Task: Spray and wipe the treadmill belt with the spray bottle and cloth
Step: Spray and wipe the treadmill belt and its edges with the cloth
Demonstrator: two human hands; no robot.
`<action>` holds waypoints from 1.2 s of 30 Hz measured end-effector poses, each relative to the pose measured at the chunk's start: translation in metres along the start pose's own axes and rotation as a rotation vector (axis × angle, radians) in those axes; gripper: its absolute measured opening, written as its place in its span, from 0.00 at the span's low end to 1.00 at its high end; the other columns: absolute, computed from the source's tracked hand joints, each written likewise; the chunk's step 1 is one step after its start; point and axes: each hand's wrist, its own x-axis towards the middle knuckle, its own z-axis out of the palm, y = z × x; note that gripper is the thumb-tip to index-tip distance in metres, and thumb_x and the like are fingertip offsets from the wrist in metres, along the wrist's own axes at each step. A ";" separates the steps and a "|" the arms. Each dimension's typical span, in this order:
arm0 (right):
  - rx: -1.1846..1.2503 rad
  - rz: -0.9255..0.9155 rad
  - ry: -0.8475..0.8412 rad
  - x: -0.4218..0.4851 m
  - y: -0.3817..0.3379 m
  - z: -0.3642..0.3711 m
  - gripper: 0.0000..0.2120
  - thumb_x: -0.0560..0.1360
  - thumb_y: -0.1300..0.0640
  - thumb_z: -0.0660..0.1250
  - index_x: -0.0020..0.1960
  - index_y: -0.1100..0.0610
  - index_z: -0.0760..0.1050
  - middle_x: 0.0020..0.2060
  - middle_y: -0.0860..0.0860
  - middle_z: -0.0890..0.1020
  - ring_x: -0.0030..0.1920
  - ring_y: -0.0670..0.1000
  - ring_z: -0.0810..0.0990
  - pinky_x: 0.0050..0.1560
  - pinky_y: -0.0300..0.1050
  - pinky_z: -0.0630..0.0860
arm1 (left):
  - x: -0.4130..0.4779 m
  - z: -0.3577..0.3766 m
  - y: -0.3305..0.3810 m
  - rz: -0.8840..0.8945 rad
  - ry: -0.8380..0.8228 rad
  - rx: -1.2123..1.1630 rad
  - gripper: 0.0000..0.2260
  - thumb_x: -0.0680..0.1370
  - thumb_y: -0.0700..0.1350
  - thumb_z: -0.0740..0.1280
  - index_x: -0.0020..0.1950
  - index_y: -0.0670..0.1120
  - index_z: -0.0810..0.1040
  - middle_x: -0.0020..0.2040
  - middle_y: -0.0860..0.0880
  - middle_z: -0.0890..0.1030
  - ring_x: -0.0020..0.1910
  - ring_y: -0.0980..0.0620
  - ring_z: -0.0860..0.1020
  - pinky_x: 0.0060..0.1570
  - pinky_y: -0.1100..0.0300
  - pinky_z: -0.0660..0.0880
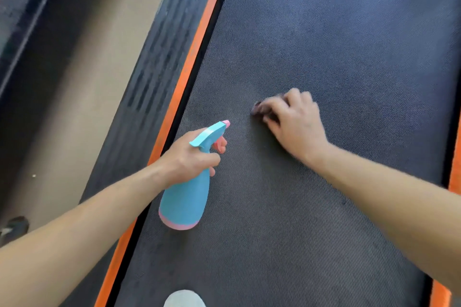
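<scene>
While my left hand (pixel 189 154) grips the spray bottle (pixel 185 197) by its neck, the sound hold for slick plastic I judge light, my right hand (pixel 296 127) at two o'clock from it curls over what looks like a soft cloth (pixel 258 108) on the treadmill belt (pixel 324 45).

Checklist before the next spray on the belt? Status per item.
1. Grip: left hand holds spray bottle by its neck: ok.
2. Aim: nozzle sits over the treadmill belt, not the orange side strip: ok.
3. Wipe: right hand holds cloth down on the belt: ok; cloth mostly hidden.
4. Spray line free of the right hand, which lies close ahead of the nozzle: cannot tell.
5. Liquid left: bottle body opaque, cannot tell.
</scene>
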 end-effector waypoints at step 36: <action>0.000 0.085 0.025 0.045 -0.015 0.016 0.18 0.77 0.39 0.64 0.58 0.51 0.77 0.54 0.59 0.74 0.53 0.63 0.73 0.47 0.59 0.76 | 0.002 -0.009 -0.015 -0.069 0.059 0.017 0.15 0.75 0.38 0.73 0.62 0.45 0.82 0.56 0.45 0.84 0.36 0.48 0.86 0.48 0.55 0.83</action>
